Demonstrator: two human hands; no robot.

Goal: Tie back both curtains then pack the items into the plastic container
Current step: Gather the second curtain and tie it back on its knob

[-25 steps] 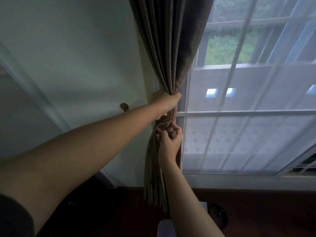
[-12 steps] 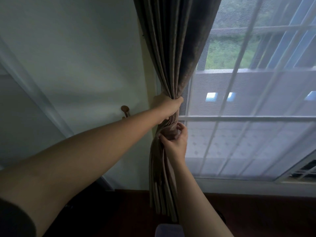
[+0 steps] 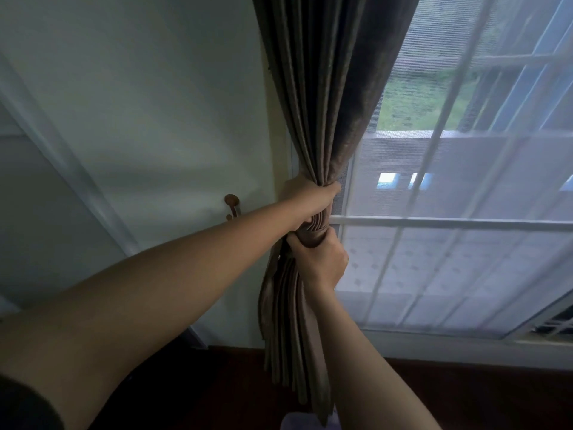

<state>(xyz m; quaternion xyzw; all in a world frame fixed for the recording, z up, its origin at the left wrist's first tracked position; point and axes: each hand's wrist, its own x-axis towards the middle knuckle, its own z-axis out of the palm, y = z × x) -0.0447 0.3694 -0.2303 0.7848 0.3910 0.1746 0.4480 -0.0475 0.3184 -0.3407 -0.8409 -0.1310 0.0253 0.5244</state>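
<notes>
— Beside the window (image 3: 465, 223), at its left edge, how does the curtain (image 3: 328, 97) hang?
— Gathered into one tight bundle of folds against the frame. It is squeezed narrow at mid-height and spreads again towards the dark floor (image 3: 465, 398).
— And the hands?
— Both are closed round that narrow waist. The left hand (image 3: 310, 198) wraps it from the wall side, fingers curled over the front. The right hand (image 3: 324, 263) grips just beneath the left, thumb and fingers circling the bunched fabric, and the loose folds drop below it.
— Anything close by?
— A brown wall hook (image 3: 232, 203) juts from the pale wall just above the left forearm, apart from the curtain. A white sheer (image 3: 434, 268) covers the panes.
</notes>
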